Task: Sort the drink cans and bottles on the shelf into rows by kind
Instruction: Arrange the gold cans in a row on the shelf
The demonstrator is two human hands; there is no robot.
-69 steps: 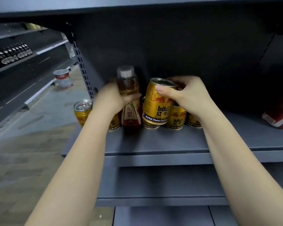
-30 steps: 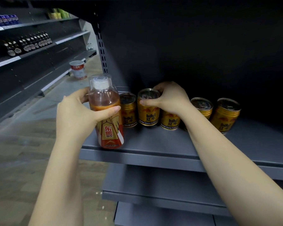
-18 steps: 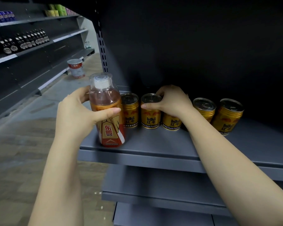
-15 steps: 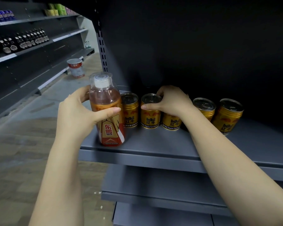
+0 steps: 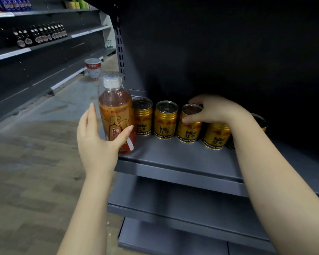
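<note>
Bottle [image 5: 116, 115] upright at the shelf [image 5: 173, 162] edge, cap up.
Left hand [image 5: 98, 142] fingers straight, spread around it; right hand [image 5: 214, 109] pinches the third can [image 5: 190, 124], slightly tilted.

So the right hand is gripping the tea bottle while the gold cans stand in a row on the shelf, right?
Not quite: the head view shows the right hand gripping a gold can. The tea bottle stands by the left hand. The cans do stand in a row on the shelf.

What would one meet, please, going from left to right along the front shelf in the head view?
Left hand → tea bottle → first gold can → second gold can → third gold can, gripped by the right hand → fourth gold can.
</note>
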